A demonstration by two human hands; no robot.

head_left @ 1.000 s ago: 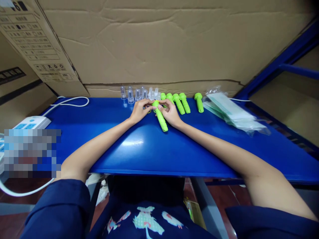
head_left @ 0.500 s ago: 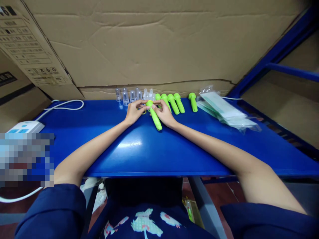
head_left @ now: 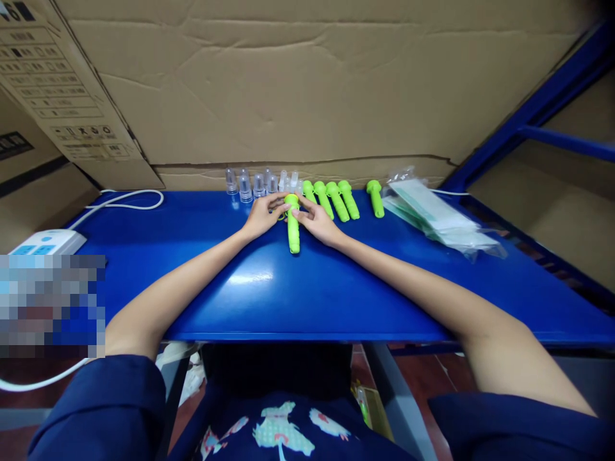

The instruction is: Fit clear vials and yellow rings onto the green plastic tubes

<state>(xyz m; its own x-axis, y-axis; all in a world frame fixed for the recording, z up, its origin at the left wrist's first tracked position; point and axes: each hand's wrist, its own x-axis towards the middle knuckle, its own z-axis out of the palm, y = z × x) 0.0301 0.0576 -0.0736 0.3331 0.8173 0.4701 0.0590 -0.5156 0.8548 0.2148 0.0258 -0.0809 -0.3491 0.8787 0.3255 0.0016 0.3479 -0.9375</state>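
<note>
My left hand [head_left: 263,214] and my right hand [head_left: 317,219] meet over the middle of the table, both with fingers closed around the wide head of a lime-green flashlight-shaped piece [head_left: 293,234]. Its ribbed body hangs toward me, the narrow end lowest. Behind my right hand, several like green pieces [head_left: 337,202] lie side by side, heads toward the cardboard. One more green piece [head_left: 376,200] lies apart to their right. Beyond my left hand stand several clear plastic domed caps [head_left: 245,188]. A thin yellow-green ring [head_left: 281,218] shows by my left fingers.
Clear plastic bags with white and green sheets [head_left: 435,211] lie on the right of the blue table [head_left: 307,301]. A white power strip [head_left: 52,242] with a looped cable [head_left: 129,200] is at the left. Cardboard [head_left: 288,96] walls the back; a blue metal frame [head_left: 533,121] rises at right.
The green piece in my hands has swung at its narrow end leftward, from slanting right to nearly straight toward me. Both hands stay on its head.
</note>
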